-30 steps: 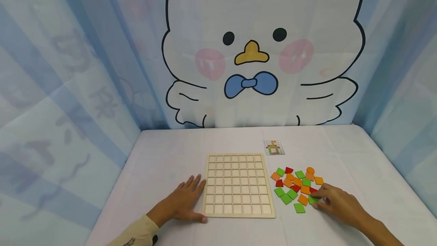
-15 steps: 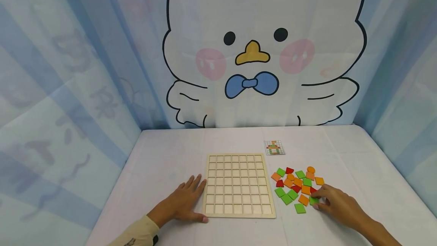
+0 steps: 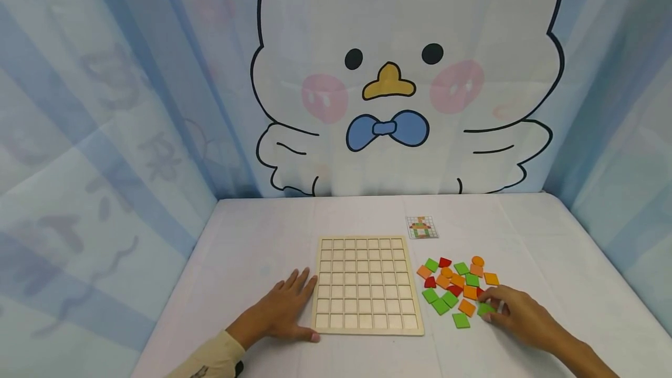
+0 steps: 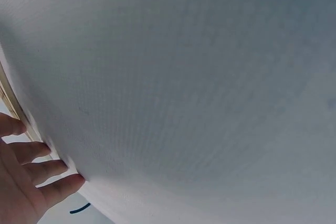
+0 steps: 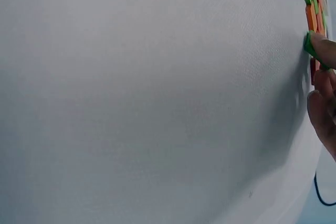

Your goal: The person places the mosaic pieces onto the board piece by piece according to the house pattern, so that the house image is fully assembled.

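My right hand (image 3: 517, 315) pinches a green square tile (image 3: 485, 309) between thumb and fingers, at the right side of a loose group of tiles. In the right wrist view the green tile (image 5: 311, 46) stands tilted at the thumb tip, beside orange and red tiles. My left hand (image 3: 286, 308) lies flat on the table with fingers spread, its fingertips and thumb at the left edge of a wooden grid board (image 3: 367, 332). In the left wrist view the left hand's fingers (image 4: 44, 171) are straight, near the board's edge (image 4: 13, 100).
Green squares (image 3: 461, 321), orange squares (image 3: 466, 307), orange round tiles (image 3: 478, 261) and red curved-edged tiles (image 3: 444, 262) lie right of the board. A small pattern card (image 3: 422, 227) lies behind them on the white table (image 3: 262, 232). A printed curtain (image 3: 388, 162) hangs behind.
The green square tile in my right hand has shifted slightly right and tilted, and the fingers have moved a little with it. My left hand and the board stay put.
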Motion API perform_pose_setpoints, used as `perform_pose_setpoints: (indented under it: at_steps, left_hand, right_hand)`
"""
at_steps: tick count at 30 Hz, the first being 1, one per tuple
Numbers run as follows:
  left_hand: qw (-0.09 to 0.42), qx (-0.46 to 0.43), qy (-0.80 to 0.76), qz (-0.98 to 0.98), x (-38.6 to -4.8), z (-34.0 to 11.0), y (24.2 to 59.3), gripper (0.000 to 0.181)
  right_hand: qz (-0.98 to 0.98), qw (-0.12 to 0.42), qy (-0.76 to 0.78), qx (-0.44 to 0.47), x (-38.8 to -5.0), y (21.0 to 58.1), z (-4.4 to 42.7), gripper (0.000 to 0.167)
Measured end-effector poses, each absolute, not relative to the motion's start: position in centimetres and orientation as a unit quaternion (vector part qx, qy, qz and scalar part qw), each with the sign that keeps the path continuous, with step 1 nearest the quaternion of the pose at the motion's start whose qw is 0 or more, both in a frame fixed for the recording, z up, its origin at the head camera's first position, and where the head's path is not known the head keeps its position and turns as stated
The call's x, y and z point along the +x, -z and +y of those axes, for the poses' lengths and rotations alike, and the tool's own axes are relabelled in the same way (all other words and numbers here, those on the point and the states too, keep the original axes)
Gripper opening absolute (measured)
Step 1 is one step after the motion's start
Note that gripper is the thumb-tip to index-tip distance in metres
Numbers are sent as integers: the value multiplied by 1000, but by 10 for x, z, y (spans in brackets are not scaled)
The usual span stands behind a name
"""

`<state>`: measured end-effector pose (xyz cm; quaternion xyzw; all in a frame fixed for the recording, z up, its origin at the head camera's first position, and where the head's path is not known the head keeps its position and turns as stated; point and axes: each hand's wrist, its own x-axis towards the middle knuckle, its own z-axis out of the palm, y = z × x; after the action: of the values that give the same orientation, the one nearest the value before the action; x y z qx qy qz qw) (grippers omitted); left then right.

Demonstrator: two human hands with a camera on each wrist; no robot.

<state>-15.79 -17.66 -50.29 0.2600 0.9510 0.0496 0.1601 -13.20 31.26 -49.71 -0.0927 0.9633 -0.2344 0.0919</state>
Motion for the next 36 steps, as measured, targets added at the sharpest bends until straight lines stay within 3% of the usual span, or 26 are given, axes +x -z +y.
perform_pose_setpoints:
  at_steps: [8, 17, 27, 36]
  left_hand:
    - [162, 259, -45, 951, -158, -176, 503, 120]
    - [163, 255, -49, 952, -159, -177, 505, 121]
    - [155, 262, -44, 952, -158, -178, 505, 120]
    - [150, 262, -41, 953, -157, -177, 504, 119]
  right_hand:
    - [952, 125, 259, -107, -133, 494, 316, 27]
    - [934, 113, 305, -150, -135, 490, 309, 26]
    - [940, 100, 312, -91, -134, 484, 286, 32]
    - [934, 109, 328, -94, -136, 479, 268, 32]
